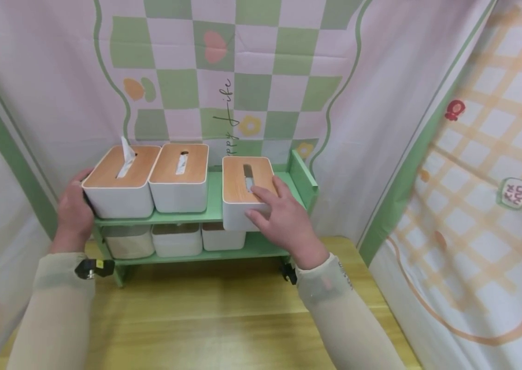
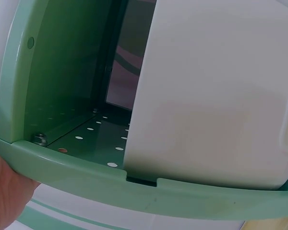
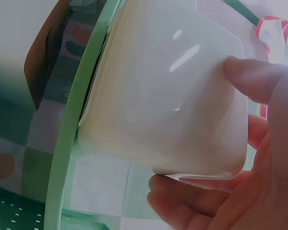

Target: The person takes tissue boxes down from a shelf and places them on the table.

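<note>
My right hand (image 1: pixel 284 218) holds a white tissue box (image 1: pixel 239 217) with a wood-look lid. The thumb lies on its front wall; other fingers are at the right side and lid edge. Its near end overlaps the upper shelf's front edge. In the right wrist view, thumb and fingers grip the box (image 3: pixel 173 96) by its end. My left hand (image 1: pixel 75 210) is at the left end of the green two-tier rack (image 1: pixel 186 218), beside another tissue box (image 1: pixel 122 203); its fingers are mostly hidden. In the left wrist view, part of that hand (image 2: pixel 7 196) meets the green edge.
A third tissue box (image 1: pixel 179 198) stands on the upper shelf beside the left one. Several white containers (image 1: pixel 177 244) sit on the lower shelf. The rack has a raised right end panel (image 1: pixel 304 180) and stands on a wooden table (image 1: pixel 219 318). Patterned curtains (image 1: pixel 261 61) hang behind and beside.
</note>
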{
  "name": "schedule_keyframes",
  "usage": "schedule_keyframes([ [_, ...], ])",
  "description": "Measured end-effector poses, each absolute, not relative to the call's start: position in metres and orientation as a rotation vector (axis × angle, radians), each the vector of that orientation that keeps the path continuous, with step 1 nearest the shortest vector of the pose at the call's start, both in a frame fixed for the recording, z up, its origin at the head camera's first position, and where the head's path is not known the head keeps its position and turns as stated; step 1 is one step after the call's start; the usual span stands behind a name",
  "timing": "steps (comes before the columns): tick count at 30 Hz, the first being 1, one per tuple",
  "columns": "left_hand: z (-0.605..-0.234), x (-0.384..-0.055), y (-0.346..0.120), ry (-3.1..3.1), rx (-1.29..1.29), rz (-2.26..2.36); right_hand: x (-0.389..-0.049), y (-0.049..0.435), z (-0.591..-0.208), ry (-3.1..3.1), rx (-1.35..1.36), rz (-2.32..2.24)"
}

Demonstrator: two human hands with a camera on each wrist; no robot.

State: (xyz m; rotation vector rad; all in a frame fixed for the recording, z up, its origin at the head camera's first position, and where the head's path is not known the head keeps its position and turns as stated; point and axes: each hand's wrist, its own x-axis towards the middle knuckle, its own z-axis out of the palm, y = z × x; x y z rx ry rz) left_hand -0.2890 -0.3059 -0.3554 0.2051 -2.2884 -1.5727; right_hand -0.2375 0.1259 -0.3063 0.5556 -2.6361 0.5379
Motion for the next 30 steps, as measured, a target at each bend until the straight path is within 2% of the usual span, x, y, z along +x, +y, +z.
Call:
schedule_keyframes([
  [30, -0.3546, -0.2876, -0.3031, -2.288, 0.197, -1.521, -0.2304, 0.1354, -0.3148, -2.711, 0.482, 0.697],
])
